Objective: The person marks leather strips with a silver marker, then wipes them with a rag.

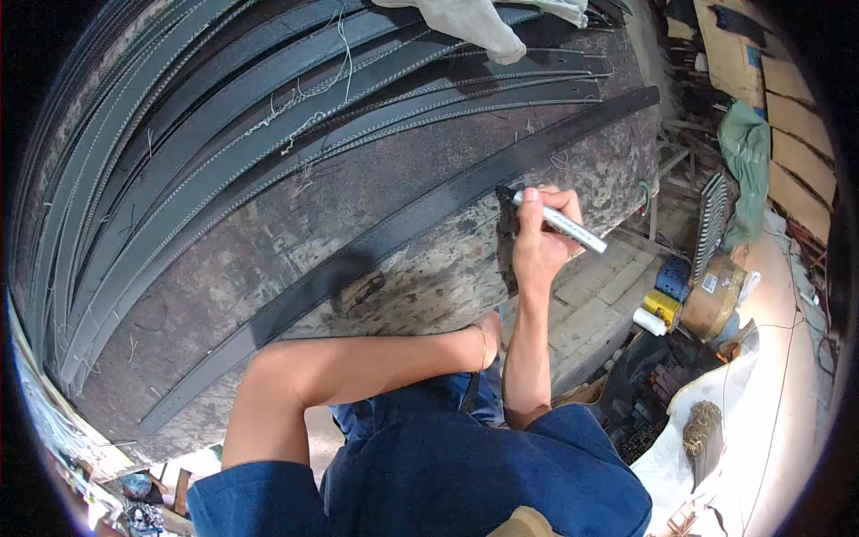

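Note:
A white marker (573, 231) is held in my right hand (541, 233), with its black tip at the lower edge of a long dark strap (385, 234). That strap lies diagonally across the worn table (242, 246). My left forearm crosses in front of my body, over the table's near edge. At its end, my left hand (488, 345) is close to my right forearm, its fingers mostly hidden. Beyond the single strap lie several dark straps with light stitching (224, 152) and loose thread ends.
Whitish cloth (474, 27) lies over the straps at the far side. Right of the table are a green cloth (747, 161), a cardboard-coloured roll (711, 300), a yellow spool (660, 309) and a white spool (650, 322) on the floor. Brown panels (796, 125) stand farther right.

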A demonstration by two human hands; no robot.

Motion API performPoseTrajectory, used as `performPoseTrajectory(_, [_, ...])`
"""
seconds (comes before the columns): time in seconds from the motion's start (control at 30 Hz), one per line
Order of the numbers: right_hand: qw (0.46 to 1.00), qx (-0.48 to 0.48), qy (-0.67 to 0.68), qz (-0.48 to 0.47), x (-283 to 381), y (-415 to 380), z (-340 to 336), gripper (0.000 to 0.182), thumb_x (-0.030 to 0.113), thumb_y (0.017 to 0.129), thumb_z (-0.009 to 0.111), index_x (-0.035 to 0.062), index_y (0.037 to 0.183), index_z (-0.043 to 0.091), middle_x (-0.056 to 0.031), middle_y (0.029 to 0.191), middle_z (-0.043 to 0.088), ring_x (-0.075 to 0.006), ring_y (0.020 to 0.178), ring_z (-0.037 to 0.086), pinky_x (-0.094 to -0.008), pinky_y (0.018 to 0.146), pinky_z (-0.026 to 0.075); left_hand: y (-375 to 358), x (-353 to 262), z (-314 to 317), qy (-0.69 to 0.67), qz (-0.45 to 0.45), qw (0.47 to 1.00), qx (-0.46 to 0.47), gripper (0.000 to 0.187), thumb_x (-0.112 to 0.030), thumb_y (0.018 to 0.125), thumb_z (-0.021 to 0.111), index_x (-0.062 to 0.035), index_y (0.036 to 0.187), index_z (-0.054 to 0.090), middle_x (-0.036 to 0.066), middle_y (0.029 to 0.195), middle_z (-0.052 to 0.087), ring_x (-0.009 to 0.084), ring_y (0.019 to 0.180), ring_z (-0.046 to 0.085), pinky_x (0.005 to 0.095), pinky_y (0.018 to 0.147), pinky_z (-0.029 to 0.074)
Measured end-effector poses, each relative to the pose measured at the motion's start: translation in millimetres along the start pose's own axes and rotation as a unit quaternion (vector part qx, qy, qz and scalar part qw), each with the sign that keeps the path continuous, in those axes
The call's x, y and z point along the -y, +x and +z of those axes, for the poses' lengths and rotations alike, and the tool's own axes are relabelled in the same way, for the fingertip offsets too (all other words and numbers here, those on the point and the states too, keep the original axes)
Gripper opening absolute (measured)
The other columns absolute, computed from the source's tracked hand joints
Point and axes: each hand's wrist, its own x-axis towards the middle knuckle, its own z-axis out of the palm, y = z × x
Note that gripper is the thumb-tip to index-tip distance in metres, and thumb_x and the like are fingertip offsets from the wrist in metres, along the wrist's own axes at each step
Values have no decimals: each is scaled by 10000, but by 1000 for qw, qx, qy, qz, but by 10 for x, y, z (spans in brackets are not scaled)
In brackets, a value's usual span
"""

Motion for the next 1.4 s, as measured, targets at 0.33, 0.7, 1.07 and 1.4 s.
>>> performPoseTrajectory(0.33, [999,3,30,12,-49,5,-45,167,5,915,656,37,830,516,-16,811,575,-32,670,433,-194,584,348,-11,-31,0,25,-7,1000,-1,349,-291,781,709,-179,1108,761,28,1140,729,226,1029,692,399,836,545])
performPoseTrajectory(0.7, [999,39,-29,-9,-30,8,-14,171,7,897,676,25,822,524,-25,806,596,-29,653,452,-198,556,362,8,-46,55,34,-6,999,-23,274,-255,831,681,-181,1080,768,12,1115,734,228,1019,692,412,817,548])
performPoseTrajectory(1.07, [999,30,29,16,-20,0,-41,178,22,890,692,20,813,532,-39,810,605,-34,666,473,-196,563,377,45,-49,125,44,7,999,-24,295,-244,804,699,-146,1073,771,52,1071,743,236,951,697,457,774,557])
performPoseTrajectory(1.4, [1000,26,11,-4,-48,9,-50,176,15,880,695,4,795,541,-49,793,615,-49,645,482,-212,554,386,55,-61,120,47,-10,999,-13,317,-262,806,702,-162,1100,764,51,1110,735,232,972,695,442,786,555])
